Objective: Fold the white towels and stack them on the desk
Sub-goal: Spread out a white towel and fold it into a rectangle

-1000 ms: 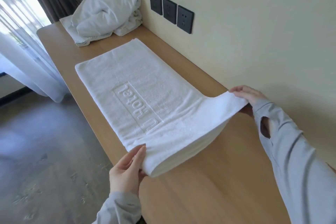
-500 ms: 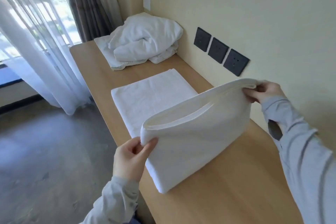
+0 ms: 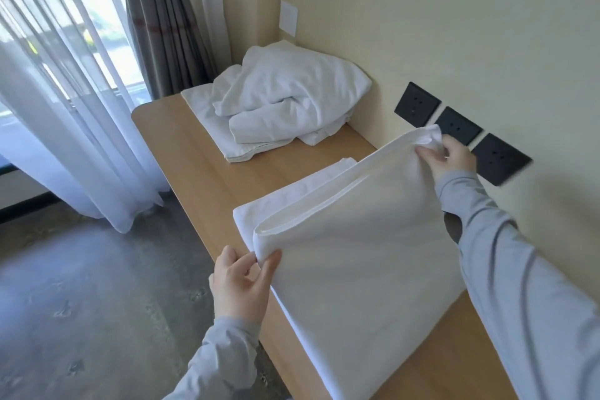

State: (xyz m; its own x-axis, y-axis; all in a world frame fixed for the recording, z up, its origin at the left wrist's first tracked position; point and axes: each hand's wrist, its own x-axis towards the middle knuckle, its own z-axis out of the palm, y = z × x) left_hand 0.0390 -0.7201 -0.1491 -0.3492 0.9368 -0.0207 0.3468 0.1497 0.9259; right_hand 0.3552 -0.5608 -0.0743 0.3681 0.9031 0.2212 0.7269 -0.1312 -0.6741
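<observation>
Sheer white curtains (image 3: 65,114) hang at the far left before a bright window, with a grey drape (image 3: 162,26) just beside them and a mottled grey floor (image 3: 81,302) below. To their right, a wooden counter (image 3: 194,159) runs along a cream wall (image 3: 454,26). At its far end lies a crumpled heap of white linen (image 3: 292,94), resting on a flat white piece (image 3: 204,110) and leaning against the wall under a small white wall plate (image 3: 288,18). Nearer, the left hand (image 3: 240,282), in a pale grey sleeve (image 3: 220,360), pinches one corner of the white towel (image 3: 357,253) between its thumb and curled fingers, just over the counter's front edge. The towel is doubled: its lifted half stands tilted up between both hands, showing two hemmed edges along the top. The rest of the towel lies flat on the counter beyond and beneath, well apart from the heap. At the towel's other raised corner, the right hand (image 3: 449,156) grips the bunched cloth, its fingers curled around it, close to the wall. Just behind that hand, three black wall sockets (image 3: 457,127) sit in a slanting row. The right sleeve (image 3: 519,269) reaches in from the lower right corner, crossing above the counter.
</observation>
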